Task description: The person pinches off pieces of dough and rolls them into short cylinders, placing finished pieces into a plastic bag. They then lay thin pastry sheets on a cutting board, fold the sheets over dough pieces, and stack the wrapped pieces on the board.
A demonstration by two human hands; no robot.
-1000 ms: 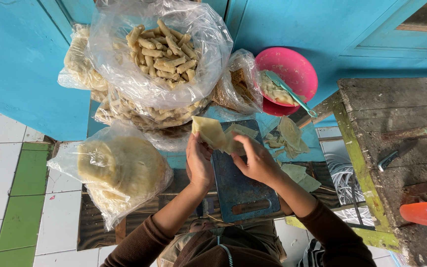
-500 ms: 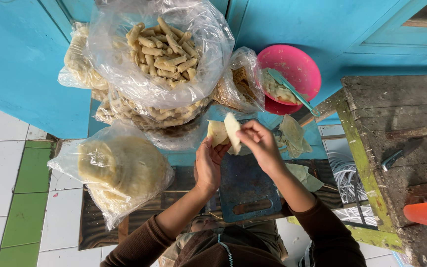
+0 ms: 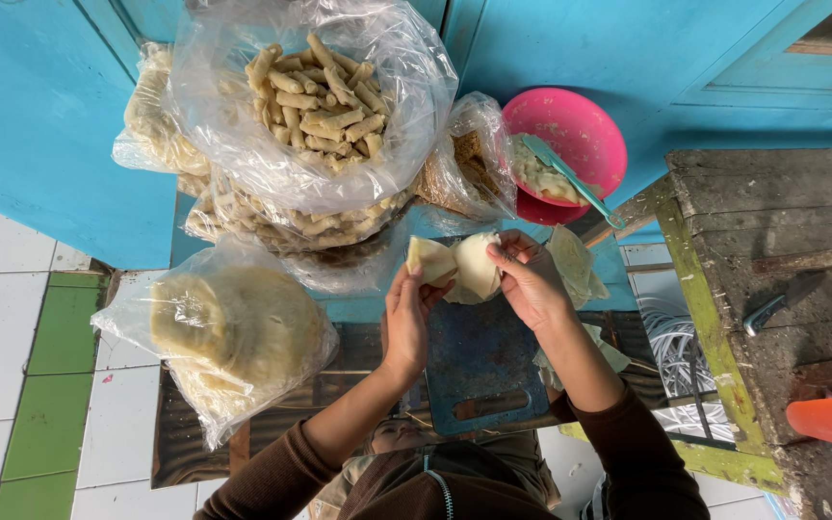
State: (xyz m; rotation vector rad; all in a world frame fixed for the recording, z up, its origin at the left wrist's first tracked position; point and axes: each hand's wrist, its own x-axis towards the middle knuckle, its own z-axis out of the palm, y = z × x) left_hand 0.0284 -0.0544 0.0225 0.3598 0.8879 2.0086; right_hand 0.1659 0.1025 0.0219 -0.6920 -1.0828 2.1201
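Left hand point(image 3: 406, 313) and right hand point(image 3: 530, 279) both pinching a pale wrapper point(image 3: 459, 267) above blue board point(image 3: 479, 361).

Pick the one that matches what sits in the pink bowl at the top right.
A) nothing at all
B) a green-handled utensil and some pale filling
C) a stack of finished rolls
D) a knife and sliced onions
B: the pink bowl holds a green-handled utensil lying across a heap of pale filling, while the finished rolls sit in a clear plastic bag to its left.
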